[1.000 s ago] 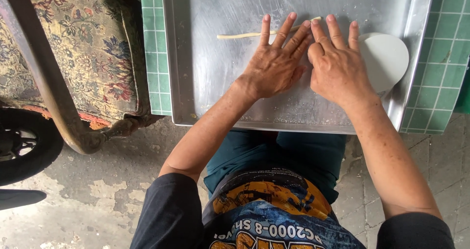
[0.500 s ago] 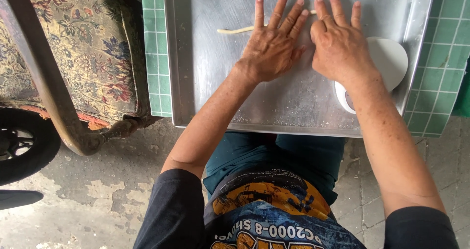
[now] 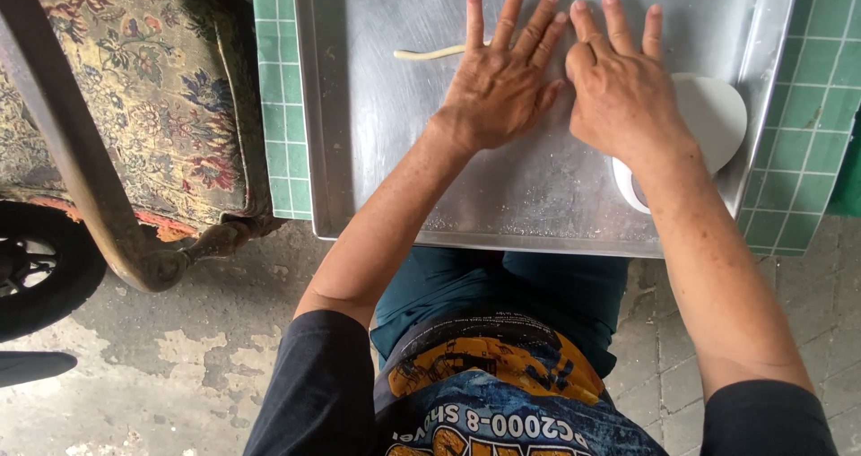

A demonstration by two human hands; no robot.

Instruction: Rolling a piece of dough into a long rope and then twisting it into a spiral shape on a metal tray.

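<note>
A thin pale rope of dough [image 3: 430, 53] lies on a large steel tray [image 3: 377, 151]. Its left end sticks out; the rest is hidden beneath my hands. My left hand [image 3: 502, 79] lies flat on the dough, fingers spread and pointing away from me. My right hand [image 3: 623, 88] presses flat right beside it, fingers together, thumb touching the left hand. Neither hand grips anything.
A white round lid or dish [image 3: 713, 115] sits on the tray's right side, partly under my right wrist. The tray rests on a green tiled counter [image 3: 807, 88]. A floral upholstered chair [image 3: 134, 97] stands at left, a dark wheel [image 3: 36, 268] at the lower left over a concrete floor.
Both hands have slid away from me across the tray, rolling the dough rope forward. The rope's exposed left end has moved up with them.
</note>
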